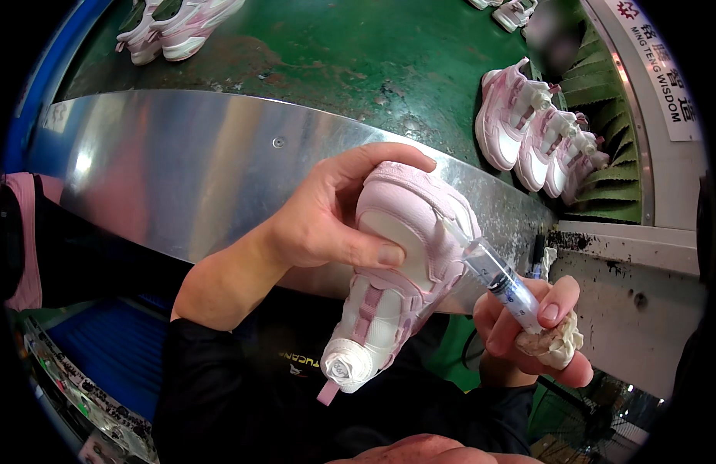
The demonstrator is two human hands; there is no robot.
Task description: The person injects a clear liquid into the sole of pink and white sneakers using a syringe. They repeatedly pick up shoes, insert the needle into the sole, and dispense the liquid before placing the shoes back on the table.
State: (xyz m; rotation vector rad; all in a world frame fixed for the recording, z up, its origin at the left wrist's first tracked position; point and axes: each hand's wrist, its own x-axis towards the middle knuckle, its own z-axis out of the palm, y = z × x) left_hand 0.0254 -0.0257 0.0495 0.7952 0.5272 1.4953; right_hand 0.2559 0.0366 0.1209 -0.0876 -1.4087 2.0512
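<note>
Left hand (315,224) is gripping chunky pink-and-white sneaker (412,272), right hand (503,340) gripping clear plastic syringe (502,284); unsteady aim could be smearing the sneaker.

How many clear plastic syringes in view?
1: the syringe in the right hand, tip toward the pink-and-white sneaker in the left hand. Others may be hidden.

On the scuffed, metal-edged green worktop (335,54) we see pink-and-white shoes (501,116) standing at left and right.
</note>
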